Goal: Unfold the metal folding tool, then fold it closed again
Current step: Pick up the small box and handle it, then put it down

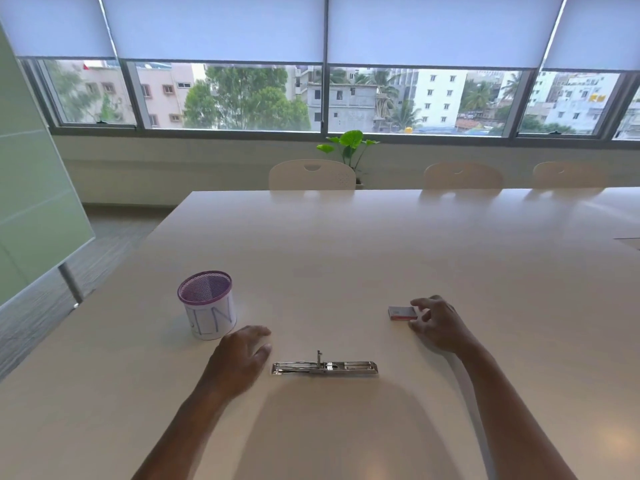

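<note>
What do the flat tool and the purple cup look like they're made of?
Folding tool: likely polished steel; silvery with bright glints. Purple cup: probably wire mesh, going by its see-through grid, with what looks like white paper wrapped around it.

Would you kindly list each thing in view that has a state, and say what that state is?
metal folding tool: unfolded, lying flat on the table, no hand on it.
left hand: empty, beside the tool's left end.
right hand: open, fingers at the small red box.
small red box: closed, flat on the table.
purple mesh cup: upright, looks empty.
window blinds: partly lowered.
</note>
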The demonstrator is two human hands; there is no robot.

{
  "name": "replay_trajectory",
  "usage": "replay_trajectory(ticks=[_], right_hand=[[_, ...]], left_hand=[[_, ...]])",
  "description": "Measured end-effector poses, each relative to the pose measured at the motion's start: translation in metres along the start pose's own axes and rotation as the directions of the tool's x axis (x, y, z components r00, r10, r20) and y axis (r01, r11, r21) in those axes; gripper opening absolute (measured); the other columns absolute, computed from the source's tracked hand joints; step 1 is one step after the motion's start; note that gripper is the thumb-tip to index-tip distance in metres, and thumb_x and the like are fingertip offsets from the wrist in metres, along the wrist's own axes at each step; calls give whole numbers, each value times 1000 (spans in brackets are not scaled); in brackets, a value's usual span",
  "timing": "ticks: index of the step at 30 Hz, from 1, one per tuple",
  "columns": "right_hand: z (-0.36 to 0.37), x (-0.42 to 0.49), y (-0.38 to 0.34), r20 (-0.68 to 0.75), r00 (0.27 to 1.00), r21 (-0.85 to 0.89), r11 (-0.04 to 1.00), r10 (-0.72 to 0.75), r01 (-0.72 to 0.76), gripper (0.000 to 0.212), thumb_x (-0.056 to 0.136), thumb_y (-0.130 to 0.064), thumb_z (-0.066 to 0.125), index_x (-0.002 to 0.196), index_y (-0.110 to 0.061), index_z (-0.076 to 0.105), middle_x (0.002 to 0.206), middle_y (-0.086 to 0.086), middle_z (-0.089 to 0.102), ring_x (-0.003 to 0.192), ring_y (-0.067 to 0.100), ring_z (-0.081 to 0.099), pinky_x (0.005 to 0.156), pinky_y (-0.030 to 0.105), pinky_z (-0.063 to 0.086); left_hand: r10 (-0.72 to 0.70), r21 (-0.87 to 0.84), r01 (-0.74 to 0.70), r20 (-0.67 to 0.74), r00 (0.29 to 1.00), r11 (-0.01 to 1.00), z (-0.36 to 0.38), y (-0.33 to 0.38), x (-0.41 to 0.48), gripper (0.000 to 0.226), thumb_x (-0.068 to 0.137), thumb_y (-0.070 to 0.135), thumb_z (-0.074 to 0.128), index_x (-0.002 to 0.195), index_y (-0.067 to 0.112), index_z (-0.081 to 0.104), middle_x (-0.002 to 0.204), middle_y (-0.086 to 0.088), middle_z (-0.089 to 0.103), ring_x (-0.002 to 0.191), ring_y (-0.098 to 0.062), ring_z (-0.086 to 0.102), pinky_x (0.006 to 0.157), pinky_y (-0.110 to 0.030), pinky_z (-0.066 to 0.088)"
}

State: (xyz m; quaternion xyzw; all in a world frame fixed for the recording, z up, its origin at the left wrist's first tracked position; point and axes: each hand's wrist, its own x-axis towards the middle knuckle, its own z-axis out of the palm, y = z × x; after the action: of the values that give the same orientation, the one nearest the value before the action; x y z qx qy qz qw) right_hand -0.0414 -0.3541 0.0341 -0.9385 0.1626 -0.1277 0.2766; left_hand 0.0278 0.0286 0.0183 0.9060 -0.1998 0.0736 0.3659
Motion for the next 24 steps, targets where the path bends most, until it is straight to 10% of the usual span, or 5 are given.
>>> replay_trajectory(ticks=[9,19,24], right_hand=[[10,-3,-5,-159,987,91,996,0,14,22,78,-12,75,100,-10,70,101,8,64,76,22,62,77,31,49],[-4,-4,-8,-279,956,541,837,88,81,28,71,6,78,95,-4,67,79,12,73,69,22,66,68,26,51],[-4,-5,-12,-245,965,692,714,92,108,30,71,10,78,96,3,65,85,24,72,72,23,65,70,32,51]], left_hand=[[251,-138,-257,-61,966,956,24,124,44,15,84,7,65,96,12,73,97,-1,74,82,-10,65,81,-24,51],[-64,-267,134,257,964,954,108,191,105,29,90,35,64,108,12,66,115,-16,67,108,-31,63,95,-41,52],[-127,-469,234,249,960,852,125,196,104,17,88,22,71,96,7,67,96,-19,73,82,-29,74,74,-47,62]])
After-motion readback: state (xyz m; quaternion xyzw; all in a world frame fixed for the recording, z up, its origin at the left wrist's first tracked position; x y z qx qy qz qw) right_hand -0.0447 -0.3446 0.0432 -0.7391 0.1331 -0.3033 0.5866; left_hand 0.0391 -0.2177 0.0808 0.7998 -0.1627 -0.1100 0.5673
